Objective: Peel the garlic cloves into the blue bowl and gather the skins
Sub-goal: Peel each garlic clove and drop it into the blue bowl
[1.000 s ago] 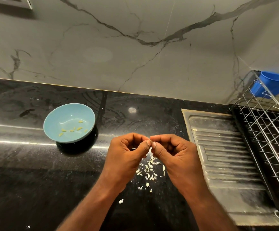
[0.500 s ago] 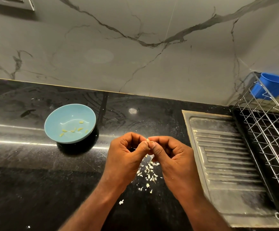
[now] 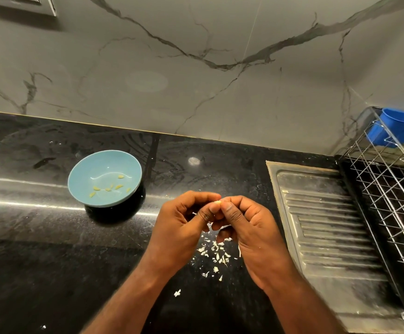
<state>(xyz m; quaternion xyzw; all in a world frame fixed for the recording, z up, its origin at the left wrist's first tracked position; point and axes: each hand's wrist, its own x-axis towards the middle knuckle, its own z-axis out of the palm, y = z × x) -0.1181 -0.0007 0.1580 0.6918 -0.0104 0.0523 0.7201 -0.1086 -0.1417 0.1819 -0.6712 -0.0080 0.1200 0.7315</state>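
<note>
Both hands have lifted slightly and drawn closer over the last second, and a sliver of pale yellow garlic clove now shows between the fingertips where almost nothing of it could be seen before. Left hand pinches the clove between thumb and curled forefinger; right hand meets it tip to tip, thumb pressed on the same small piece, the other fingers of both folded toward the palms. Whether the last skin is off I cannot quite tell, since the clove is tiny and mostly covered by the thumbs.

Nothing else has shifted. The round light-blue bowl sits on the black polished stone bench, up and to the left of the hands and well apart from them, with a few peeled yellow cloves lying in its bottom, no more than before. White papery skins lie scattered on the bench directly under the hands, with stray flakes nearer the person. The ribbed steel drainboard to the right is untouched.

For the task, this reads as mid-peel on one more clove: bare flesh is starting to show, so the step is probably near its end, and the clove then needs carrying left to the bowl. Gathering the skins is not yet begun; they are light and spread rather than heaped, so sweeping them together will want a flat hand and care over the outlying flakes
</note>
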